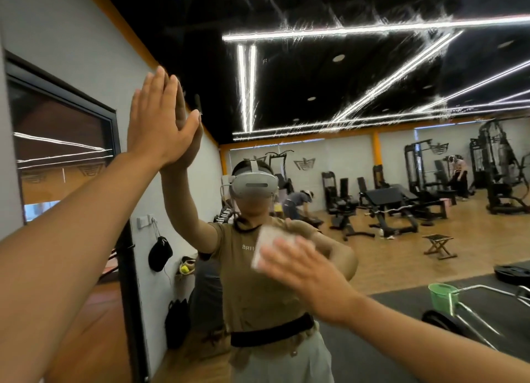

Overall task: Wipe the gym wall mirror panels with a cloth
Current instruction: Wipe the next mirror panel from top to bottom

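The wall mirror panel fills most of the view and reflects me and the gym. My left hand is raised high with straight fingers, its palm flat against the glass, meeting its own reflection. My right hand is lower, at chest height, fingers spread, pressing a white cloth flat on the mirror. The cloth shows above and left of the fingers; it looks blurred.
A grey wall with a dark-framed window lies to the left of the mirror's edge. The reflection shows weight benches, machines, other people, a green bucket and a metal frame at lower right.
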`<state>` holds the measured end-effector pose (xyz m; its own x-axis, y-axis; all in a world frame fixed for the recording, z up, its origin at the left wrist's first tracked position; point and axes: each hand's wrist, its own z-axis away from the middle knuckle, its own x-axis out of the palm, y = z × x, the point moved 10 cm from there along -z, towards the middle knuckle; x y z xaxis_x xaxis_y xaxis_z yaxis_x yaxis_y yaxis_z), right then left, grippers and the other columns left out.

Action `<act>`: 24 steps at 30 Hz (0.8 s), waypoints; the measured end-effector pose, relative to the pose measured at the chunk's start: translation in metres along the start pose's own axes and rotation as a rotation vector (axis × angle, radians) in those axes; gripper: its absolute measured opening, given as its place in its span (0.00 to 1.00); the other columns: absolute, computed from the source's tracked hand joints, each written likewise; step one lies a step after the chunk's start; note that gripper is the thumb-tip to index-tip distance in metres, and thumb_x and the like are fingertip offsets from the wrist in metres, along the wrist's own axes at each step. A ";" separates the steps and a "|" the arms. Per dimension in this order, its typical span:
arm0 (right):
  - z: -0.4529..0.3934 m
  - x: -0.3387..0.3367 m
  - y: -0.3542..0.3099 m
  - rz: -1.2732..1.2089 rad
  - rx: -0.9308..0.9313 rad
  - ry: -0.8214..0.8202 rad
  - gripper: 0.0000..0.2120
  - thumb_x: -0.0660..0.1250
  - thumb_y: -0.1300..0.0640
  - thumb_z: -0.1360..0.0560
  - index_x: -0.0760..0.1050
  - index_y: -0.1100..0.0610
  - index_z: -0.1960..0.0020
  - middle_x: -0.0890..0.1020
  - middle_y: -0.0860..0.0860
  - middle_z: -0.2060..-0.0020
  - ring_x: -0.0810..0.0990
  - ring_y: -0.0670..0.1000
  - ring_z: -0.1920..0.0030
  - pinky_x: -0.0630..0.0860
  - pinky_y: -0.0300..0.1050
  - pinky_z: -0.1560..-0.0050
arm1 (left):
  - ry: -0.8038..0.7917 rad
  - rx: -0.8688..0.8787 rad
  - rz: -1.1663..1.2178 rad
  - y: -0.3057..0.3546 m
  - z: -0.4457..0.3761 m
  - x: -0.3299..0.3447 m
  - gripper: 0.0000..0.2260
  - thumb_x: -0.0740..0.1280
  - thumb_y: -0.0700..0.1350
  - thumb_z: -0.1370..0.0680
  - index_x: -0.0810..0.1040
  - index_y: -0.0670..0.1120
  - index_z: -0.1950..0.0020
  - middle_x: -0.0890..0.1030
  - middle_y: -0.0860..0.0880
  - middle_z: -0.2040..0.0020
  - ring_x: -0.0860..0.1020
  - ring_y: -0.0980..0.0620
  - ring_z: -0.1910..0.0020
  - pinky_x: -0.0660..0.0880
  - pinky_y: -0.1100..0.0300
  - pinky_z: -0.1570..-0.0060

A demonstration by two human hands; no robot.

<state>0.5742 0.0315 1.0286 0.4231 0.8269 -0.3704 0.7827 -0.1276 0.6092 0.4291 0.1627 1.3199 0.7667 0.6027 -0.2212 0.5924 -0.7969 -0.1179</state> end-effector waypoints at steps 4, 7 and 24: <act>0.016 0.027 -0.027 0.137 -0.304 -0.250 0.40 0.66 0.52 0.25 0.51 0.49 0.19 0.50 0.49 0.19 0.47 0.52 0.20 0.41 0.52 0.22 | 0.035 0.010 0.081 0.001 0.019 -0.004 0.31 0.53 0.58 0.20 0.56 0.44 0.20 0.54 0.44 0.19 0.49 0.45 0.20 0.46 0.52 0.22; -0.032 -0.004 0.010 0.073 -0.222 -0.147 0.36 0.60 0.58 0.24 0.51 0.49 0.19 0.50 0.49 0.19 0.45 0.51 0.20 0.43 0.52 0.22 | 0.092 -0.010 0.185 0.002 0.069 -0.003 0.27 0.57 0.53 0.19 0.62 0.43 0.22 0.60 0.44 0.21 0.54 0.47 0.21 0.46 0.56 0.22; 0.014 0.054 -0.093 0.146 -0.470 -0.244 0.37 0.59 0.50 0.26 0.51 0.52 0.19 0.52 0.51 0.20 0.48 0.55 0.20 0.39 0.55 0.22 | -0.072 -0.189 0.278 0.010 0.297 0.058 0.25 0.55 0.50 0.18 0.61 0.44 0.21 0.56 0.49 0.19 0.54 0.48 0.20 0.50 0.50 0.22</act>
<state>0.5306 0.0808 0.9418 0.6495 0.6607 -0.3764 0.4431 0.0734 0.8935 0.4060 0.1777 1.0183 0.8897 0.3539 -0.2883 0.4040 -0.9046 0.1362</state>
